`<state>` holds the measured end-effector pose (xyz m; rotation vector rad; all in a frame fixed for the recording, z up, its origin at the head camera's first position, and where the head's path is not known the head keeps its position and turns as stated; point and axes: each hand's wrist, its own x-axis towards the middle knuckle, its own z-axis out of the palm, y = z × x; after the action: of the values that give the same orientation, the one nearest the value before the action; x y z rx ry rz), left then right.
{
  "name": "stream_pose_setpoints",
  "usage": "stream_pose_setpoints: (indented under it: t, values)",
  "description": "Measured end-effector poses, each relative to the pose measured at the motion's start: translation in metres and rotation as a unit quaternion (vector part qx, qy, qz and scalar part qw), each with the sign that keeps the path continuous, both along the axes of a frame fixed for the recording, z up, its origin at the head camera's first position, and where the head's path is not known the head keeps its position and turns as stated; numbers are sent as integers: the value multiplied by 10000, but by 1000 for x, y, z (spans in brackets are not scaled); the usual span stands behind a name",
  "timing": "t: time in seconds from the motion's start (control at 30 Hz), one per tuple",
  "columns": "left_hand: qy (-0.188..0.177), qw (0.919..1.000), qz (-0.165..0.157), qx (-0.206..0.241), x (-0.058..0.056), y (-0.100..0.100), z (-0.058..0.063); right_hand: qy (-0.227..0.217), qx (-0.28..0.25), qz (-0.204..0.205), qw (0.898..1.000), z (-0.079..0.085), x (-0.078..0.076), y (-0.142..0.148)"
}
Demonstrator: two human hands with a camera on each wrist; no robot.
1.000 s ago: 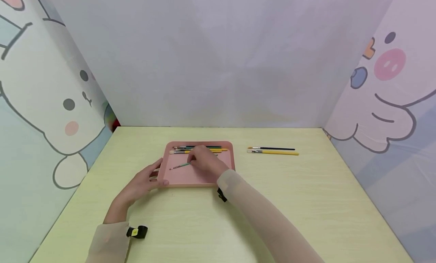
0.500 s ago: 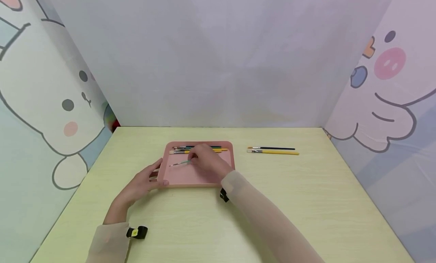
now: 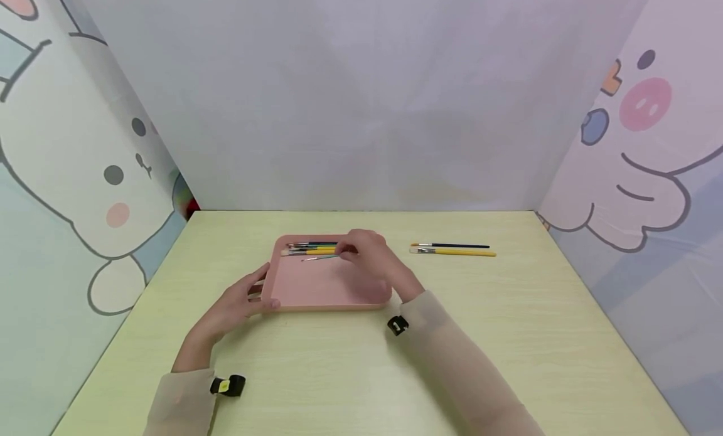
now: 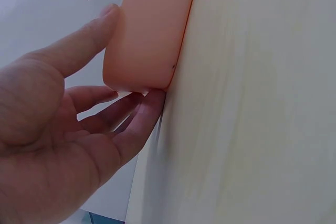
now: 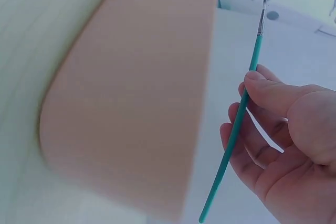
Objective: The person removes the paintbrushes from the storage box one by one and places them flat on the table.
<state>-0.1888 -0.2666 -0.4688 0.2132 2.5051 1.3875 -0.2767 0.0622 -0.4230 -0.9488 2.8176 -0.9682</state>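
Note:
My right hand (image 3: 367,255) pinches a thin teal-handled paintbrush (image 5: 221,174) between thumb and fingers above the right part of a pink tray (image 3: 316,293). In the right wrist view, the bristle end points up past the thumb. The near left corner of the tray is gripped by my left hand (image 3: 230,305), thumb on the front wall and fingertips against the left side, as the left wrist view shows. Along the tray's back edge lie several paintbrushes (image 3: 313,251), bristles to the left, their right ends hidden behind my right hand.
Right of the tray, a dark-handled paintbrush (image 3: 460,246) and a yellow-handled paintbrush (image 3: 463,253) lie parallel on the pale wooden table (image 3: 316,373). A plain curtain (image 3: 361,110) stands behind the table, with cartoon-printed cloth at both sides.
My right hand has moved right and slightly back, carrying the teal paintbrush from the middle of the tray toward its right side. The left hand and tray have stayed put.

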Motion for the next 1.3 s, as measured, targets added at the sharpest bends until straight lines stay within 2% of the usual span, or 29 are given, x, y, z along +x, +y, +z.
stream_pose_setpoints:
  t: [0.3, 0.43, 0.67, 1.0, 1.3]
  values:
    - [-21, 10000, -5, 92, 0, 1, 1, 644, -88, -183, 9977, 1, 1, 59]
    - [-34, 10000, 41, 62, 0, 1, 0, 786, -84, -422, 9960, -1, 1, 88]
    - [-35, 10000, 50, 35, -1, 2, 1, 603, 17, -976, 9934, -6, 4, 131]
    - [-39, 10000, 50, 0, 0, 1, -2, 564, 150, -1215, 9909, -6, 4, 163]
    - [-46, 10000, 25, 8, 1, 2, 2, 301, 328, -1518, 9874, -9, 2, 192]
